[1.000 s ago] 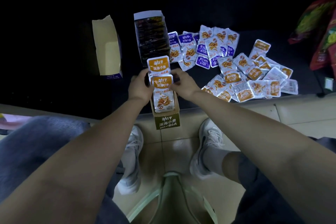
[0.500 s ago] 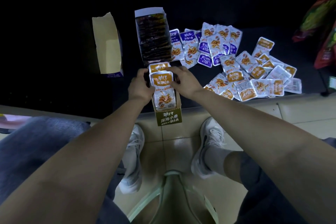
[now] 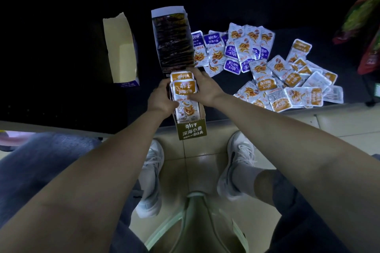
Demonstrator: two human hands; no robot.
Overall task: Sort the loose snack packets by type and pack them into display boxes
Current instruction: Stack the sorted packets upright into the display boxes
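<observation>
A brown display box (image 3: 192,130) stands at the black table's near edge, with orange snack packets (image 3: 185,88) stacked upright inside. My left hand (image 3: 161,99) grips the stack from the left side. My right hand (image 3: 202,88) holds it from the right, thumb across the front packet. Behind it stands a box of dark packets (image 3: 173,41). Loose purple packets (image 3: 213,47) lie to the right of that box, and a heap of loose orange packets (image 3: 287,84) spreads further right.
An empty open box with a purple front (image 3: 121,51) lies at the left of the black table (image 3: 61,88). Colourful bags (image 3: 366,31) sit at the far right. Below are a tiled floor, my shoes and a green stool (image 3: 195,226).
The raised orange packet behind the front one has gone down into the brown box. Both hands stay on the stack, the right one reaching further over its top.
</observation>
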